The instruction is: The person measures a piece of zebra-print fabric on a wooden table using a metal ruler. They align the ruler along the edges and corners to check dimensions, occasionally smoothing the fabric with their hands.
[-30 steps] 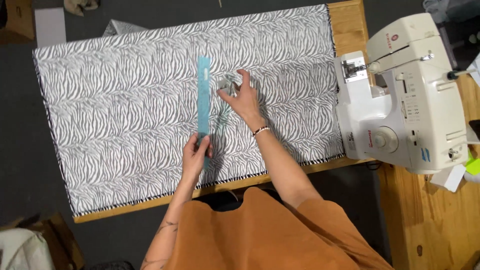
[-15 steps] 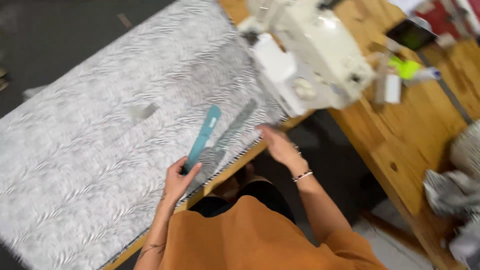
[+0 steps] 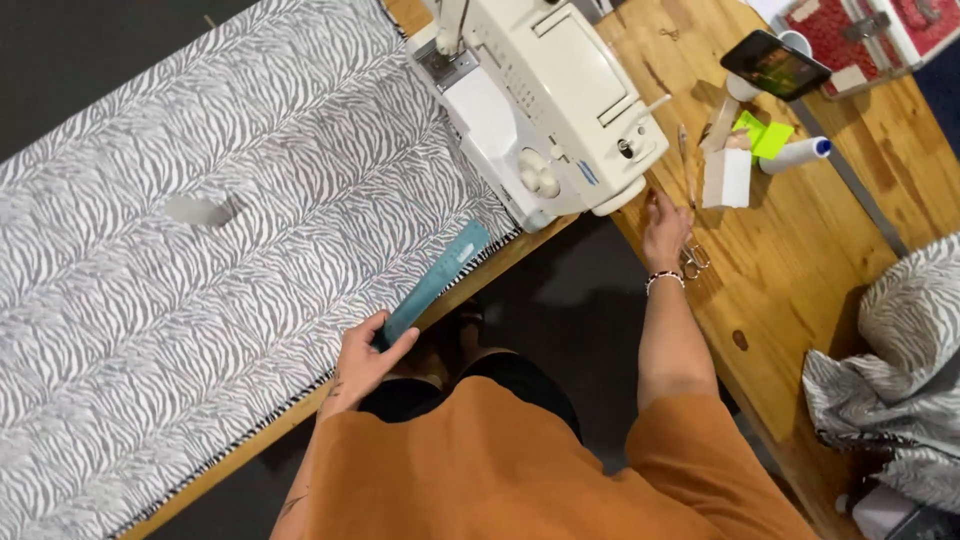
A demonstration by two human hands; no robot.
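Observation:
My left hand (image 3: 368,352) grips the near end of a long teal ruler (image 3: 436,279). The ruler lies slanted across the front edge of a zebra-striped fabric (image 3: 200,250) spread over the table. My right hand (image 3: 665,222) is stretched out to the right, palm down on the wooden bench (image 3: 800,250) with its fingers apart and nothing in it. It rests just right of the white sewing machine (image 3: 550,100). A small pair of scissors (image 3: 693,259) lies beside the heel of that hand.
Behind the right hand stand a small white box (image 3: 727,178), green sticky notes (image 3: 765,135), a white tube with a blue cap (image 3: 797,155) and a phone (image 3: 775,65). A red case (image 3: 870,30) sits at the far right corner. More zebra fabric (image 3: 900,370) is heaped at the right.
My right hand left the fabric and moved right to the wooden bench past the sewing machine. My left hand kept the ruler, now slanted at the fabric's edge. The view swung right.

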